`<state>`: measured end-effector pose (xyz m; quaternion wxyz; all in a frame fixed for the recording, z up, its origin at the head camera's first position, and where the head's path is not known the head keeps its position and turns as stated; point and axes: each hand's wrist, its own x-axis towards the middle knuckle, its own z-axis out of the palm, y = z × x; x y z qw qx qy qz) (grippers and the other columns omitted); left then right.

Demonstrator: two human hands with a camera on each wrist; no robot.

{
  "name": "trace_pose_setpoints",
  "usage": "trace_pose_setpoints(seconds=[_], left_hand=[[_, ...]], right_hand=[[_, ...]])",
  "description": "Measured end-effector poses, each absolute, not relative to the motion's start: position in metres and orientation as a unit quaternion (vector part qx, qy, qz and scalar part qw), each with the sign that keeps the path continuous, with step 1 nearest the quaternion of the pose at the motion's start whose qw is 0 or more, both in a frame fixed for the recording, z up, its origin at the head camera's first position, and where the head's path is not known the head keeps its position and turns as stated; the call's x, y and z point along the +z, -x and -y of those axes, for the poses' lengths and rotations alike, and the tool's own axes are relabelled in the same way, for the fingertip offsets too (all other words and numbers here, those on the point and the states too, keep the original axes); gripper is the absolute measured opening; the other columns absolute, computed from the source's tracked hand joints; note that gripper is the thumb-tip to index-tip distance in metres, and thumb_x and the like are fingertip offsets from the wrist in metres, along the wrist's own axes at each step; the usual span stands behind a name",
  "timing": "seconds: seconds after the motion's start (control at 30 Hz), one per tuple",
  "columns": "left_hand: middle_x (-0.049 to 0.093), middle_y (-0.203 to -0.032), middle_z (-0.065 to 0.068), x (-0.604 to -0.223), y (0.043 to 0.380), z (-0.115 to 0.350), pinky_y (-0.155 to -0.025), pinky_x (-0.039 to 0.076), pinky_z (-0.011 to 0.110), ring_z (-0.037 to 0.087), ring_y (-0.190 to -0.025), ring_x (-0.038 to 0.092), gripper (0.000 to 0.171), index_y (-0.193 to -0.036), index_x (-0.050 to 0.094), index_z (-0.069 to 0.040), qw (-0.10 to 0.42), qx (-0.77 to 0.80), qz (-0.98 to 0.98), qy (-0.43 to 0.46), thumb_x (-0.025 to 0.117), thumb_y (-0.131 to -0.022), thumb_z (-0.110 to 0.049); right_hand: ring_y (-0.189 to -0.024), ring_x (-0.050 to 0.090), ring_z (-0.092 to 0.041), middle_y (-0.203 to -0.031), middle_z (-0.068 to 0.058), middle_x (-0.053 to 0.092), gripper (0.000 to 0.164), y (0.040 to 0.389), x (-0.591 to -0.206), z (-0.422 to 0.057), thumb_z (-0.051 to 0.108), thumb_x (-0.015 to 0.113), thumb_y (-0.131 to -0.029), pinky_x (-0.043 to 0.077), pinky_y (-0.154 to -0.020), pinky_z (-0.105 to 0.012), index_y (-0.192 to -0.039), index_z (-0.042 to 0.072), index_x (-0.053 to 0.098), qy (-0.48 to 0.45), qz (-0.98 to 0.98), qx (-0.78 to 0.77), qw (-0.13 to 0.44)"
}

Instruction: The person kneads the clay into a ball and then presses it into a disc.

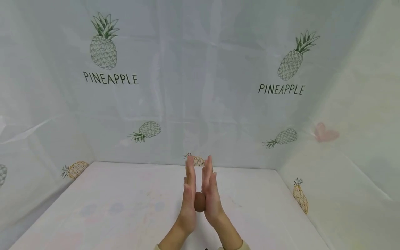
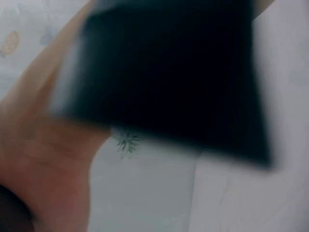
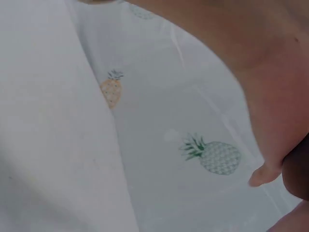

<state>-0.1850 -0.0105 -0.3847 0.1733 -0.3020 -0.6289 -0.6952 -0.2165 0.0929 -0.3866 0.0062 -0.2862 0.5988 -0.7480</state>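
Note:
A small brown ball (image 1: 200,202), possibly clay, sits between the two palms in the head view. My left hand (image 1: 189,198) presses it from the left with straight fingers pointing up and forward. From the other side my right hand (image 1: 213,199) presses it, its fingers likewise straight. The fingertips of the two hands stand apart, and the ball is held above the table. In the right wrist view part of the brown ball (image 3: 297,171) shows at the right edge. Its dark edge (image 2: 12,212) appears at the lower left of the left wrist view.
A white table surface (image 1: 125,194) lies beneath the hands. Behind it hangs a pale sheet (image 1: 200,86) with printed pineapples, and similar sheets close off both sides. A blurred dark object (image 2: 178,77) covers much of the left wrist view.

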Motion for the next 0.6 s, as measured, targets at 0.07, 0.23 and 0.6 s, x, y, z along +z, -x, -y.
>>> trace_pose_setpoints(seconds=[0.07, 0.23, 0.6], left_hand=[[-0.018, -0.177, -0.014, -0.381, 0.185, 0.015, -0.118, -0.028, 0.063, 0.007, -0.161, -0.021, 0.065, -0.17, -0.013, -0.033, 0.184, -0.699, 0.626, 0.294, -0.007, -0.109, -0.055], [-0.013, -0.176, -0.02, -0.379, 0.192, 0.025, -0.121, -0.027, 0.059, 0.005, -0.161, -0.019, 0.066, -0.17, -0.008, -0.037, 0.222, -0.71, 0.623, 0.24, -0.001, -0.109, -0.06], [-0.014, -0.174, -0.023, -0.392, 0.215, 0.036, -0.116, -0.033, 0.061, 0.011, -0.16, -0.027, 0.066, -0.169, -0.008, -0.039, 0.255, -0.686, 0.662, 0.16, 0.009, -0.11, -0.061]], right_hand=[[-0.163, -0.018, -0.022, -0.175, 0.017, -0.017, 0.06, 0.214, -0.389, -0.089, 0.06, -0.004, -0.11, -0.019, -0.123, -0.066, -0.167, 0.046, -0.013, 0.296, -0.603, -0.741, 0.028], [-0.163, -0.019, -0.029, -0.174, 0.012, -0.021, 0.059, 0.206, -0.388, -0.083, 0.06, -0.007, -0.109, -0.02, -0.123, -0.066, -0.165, 0.047, -0.017, 0.323, -0.6, -0.729, 0.068], [-0.162, -0.022, -0.03, -0.174, 0.012, -0.024, 0.056, 0.195, -0.378, -0.083, 0.062, -0.007, -0.108, -0.022, -0.121, -0.069, -0.163, 0.053, -0.016, 0.323, -0.594, -0.732, 0.089]])
